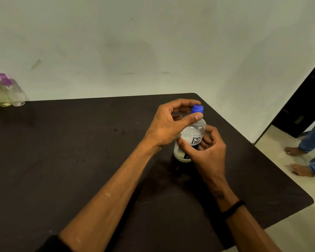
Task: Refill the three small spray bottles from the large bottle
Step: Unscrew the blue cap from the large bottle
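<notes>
The large clear bottle [195, 130] with a "renu" label stands on the dark table [80, 151] at its right side. My right hand [205, 151] wraps around the bottle's body. My left hand [171, 122] pinches the blue cap [197, 108] between thumb and forefinger. The small spray bottles [5, 93], clear with purple and pale tops, stand bunched at the table's far left edge against the wall, far from both hands.
A pale wall runs behind the table. The table's right edge [280, 170] drops to a light floor, where another person's bare feet and jeans [305, 157] stand near a dark doorway [305, 106].
</notes>
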Available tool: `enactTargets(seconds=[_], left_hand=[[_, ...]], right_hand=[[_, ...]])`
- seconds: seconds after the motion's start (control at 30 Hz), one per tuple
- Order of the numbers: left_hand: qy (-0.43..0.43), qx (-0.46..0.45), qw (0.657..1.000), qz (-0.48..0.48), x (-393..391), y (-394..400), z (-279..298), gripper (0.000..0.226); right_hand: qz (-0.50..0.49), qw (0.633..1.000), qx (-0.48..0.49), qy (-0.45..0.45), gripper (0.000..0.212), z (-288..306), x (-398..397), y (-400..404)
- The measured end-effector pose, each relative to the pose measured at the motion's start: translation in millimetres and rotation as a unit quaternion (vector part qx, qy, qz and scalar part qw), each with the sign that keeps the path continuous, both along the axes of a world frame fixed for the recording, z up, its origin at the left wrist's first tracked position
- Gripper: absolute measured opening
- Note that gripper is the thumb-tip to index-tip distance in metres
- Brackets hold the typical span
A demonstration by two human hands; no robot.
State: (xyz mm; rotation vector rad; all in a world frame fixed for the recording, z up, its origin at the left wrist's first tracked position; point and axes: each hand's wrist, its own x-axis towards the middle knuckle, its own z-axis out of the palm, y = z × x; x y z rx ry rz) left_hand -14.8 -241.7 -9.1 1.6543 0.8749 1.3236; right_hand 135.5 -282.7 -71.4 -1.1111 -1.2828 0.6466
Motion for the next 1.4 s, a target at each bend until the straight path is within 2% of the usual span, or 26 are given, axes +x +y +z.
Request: enactTargets(seconds=[0.1,0.23,0.37,0.53,0.63,0.7,0.77,0.87,1.0,1.13,1.4], left_hand=[[-0.018,-0.006,1.000,0.007,3.3,-1.8,-0.2,0.034],[-0.082,0.000,0.996,0.039,4.7,-3.7,8.4,0.031],[-0.074,-0.035,0.995,0.063,-1.2,3.3,7.0,0.042],[0.016,-0.047,0.991,0.128,-7.6,19.6,-24.0,0.023],[0.129,0.003,0.981,0.142,-8.9,23.8,-39.6,0.017],[0.229,0.052,0.963,0.130,-8.9,25.4,-49.0,0.018],[0.336,0.083,0.931,0.114,-9.6,24.7,-53.8,0.023],[0.422,0.091,0.898,0.082,-12.1,20.5,-52.0,0.029],[0.463,0.078,0.881,0.063,-11.5,13.1,-49.8,0.045],[0.445,0.071,0.891,0.063,-11.2,12.9,-52.4,0.056],[0.414,0.065,0.905,0.069,-14.2,11.4,-62.0,0.063]], right_hand=[[-0.002,1.000,0.000,0.002,0.067,-0.8,0.3,0.6],[-0.009,1.000,-0.003,0.003,0.068,-1.1,-0.4,1.1],[-0.028,1.000,0.000,0.007,0.069,-0.3,-0.4,2.4],[-0.063,0.997,0.012,0.029,0.064,-1.7,2.8,5.8],[-0.080,0.996,0.014,0.036,0.064,-0.8,5.4,7.5],[-0.087,0.996,0.016,0.035,0.064,0.1,6.7,7.9],[-0.094,0.995,0.016,0.028,0.066,0.8,7.9,8.3],[-0.101,0.994,0.012,0.027,0.070,0.0,11.1,11.3],[-0.112,0.993,-0.003,0.034,0.070,-0.6,15.0,14.7],[-0.118,0.992,-0.012,0.042,0.072,0.7,15.4,15.6],[-0.105,0.992,-0.035,0.059,0.078,-1.1,16.0,17.6]])
